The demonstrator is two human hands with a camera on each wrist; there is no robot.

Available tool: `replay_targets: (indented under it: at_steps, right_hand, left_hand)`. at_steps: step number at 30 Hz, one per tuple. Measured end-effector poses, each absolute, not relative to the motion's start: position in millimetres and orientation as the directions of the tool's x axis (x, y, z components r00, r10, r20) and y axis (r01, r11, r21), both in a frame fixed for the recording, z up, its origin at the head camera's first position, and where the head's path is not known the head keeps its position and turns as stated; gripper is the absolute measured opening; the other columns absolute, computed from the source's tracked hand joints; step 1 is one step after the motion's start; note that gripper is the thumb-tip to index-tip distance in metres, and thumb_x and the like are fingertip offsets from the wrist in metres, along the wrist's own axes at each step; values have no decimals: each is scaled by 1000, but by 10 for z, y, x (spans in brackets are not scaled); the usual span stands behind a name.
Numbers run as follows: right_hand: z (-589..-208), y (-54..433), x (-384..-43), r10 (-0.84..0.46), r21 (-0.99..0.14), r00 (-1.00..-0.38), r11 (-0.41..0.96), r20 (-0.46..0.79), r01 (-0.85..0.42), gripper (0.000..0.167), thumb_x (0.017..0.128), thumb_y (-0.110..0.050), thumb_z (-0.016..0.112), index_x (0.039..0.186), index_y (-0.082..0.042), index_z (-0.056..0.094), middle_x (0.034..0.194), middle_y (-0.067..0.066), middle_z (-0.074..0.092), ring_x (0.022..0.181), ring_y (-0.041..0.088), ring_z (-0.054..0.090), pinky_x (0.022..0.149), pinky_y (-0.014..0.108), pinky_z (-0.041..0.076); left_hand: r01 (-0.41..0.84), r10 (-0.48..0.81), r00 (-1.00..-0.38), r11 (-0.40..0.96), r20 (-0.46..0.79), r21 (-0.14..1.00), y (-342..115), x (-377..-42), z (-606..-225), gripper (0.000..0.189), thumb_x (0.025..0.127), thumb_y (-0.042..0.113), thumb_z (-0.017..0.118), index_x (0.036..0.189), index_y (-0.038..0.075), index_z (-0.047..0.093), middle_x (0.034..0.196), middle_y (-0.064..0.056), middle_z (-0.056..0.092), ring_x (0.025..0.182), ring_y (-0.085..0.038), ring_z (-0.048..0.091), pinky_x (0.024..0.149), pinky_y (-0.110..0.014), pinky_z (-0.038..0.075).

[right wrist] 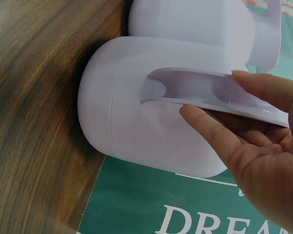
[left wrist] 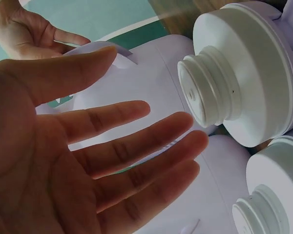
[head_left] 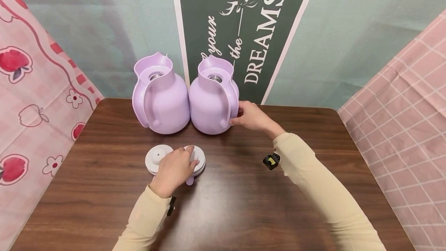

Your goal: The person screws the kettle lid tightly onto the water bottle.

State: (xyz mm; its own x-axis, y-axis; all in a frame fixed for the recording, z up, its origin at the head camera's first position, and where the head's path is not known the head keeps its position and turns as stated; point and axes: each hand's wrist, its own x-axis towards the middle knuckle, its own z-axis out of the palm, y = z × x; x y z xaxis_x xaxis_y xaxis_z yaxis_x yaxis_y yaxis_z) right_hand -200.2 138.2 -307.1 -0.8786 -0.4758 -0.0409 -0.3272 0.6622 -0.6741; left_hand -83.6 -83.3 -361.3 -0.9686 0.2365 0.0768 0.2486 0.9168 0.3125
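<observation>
Two lilac thermos jugs, the left jug (head_left: pixel 170 107) and the right jug (head_left: pixel 205 105), stand upright side by side with their tops uncovered. My right hand (head_left: pixel 254 116) grips the handle (right wrist: pixel 195 87) of the right jug, with some fingers curled behind it in the right wrist view. Nearer me lie two white lids with lilac tabs: a left lid (head_left: pixel 151 161) and a right lid (head_left: pixel 200 160). Over them is my left hand (head_left: pixel 174 169), partly covering both. In the left wrist view its fingers (left wrist: pixel 132 146) are spread and hold nothing; contact with the lids cannot be told.
The brown wooden table (head_left: pixel 223 212) carries the jugs and lids. Behind it hangs a teal cloth with a dark lettered panel (head_left: pixel 240 30). Pink cloths flank the left side (head_left: pixel 35 96) and the right side (head_left: pixel 411 127). A black device (head_left: pixel 271 160) sits at my right wrist.
</observation>
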Motion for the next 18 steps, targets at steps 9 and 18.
replay_targets:
  at_steps: [9, 18]
  right_hand:
    - [-3049, 1367, -1991, -448, -663, -894, 680, -36, -313, 32, 75, -11, 73, 102, 2, 62, 93, 14, 66, 82, 22, 61, 74, 35, 48]
    - [-3073, 1341, -1981, -426, -636, -904, 703, -21, -317, 31, 74, -13, 74, 99, 1, 63, 91, 13, 66, 80, 22, 60, 73, 36, 48]
  left_hand:
    - [257, 242, -966, 918, 85, 302, -823, -817, -3648, 22, 76, 19, 69, 74, 4, 55, 65, -12, 58, 63, -32, 60, 52, -42, 43]
    - [260, 246, -966, 916, 86, 304, -823, -804, -3684, 21, 74, 16, 70, 72, 4, 53, 65, -12, 58, 64, -31, 60, 53, -41, 43]
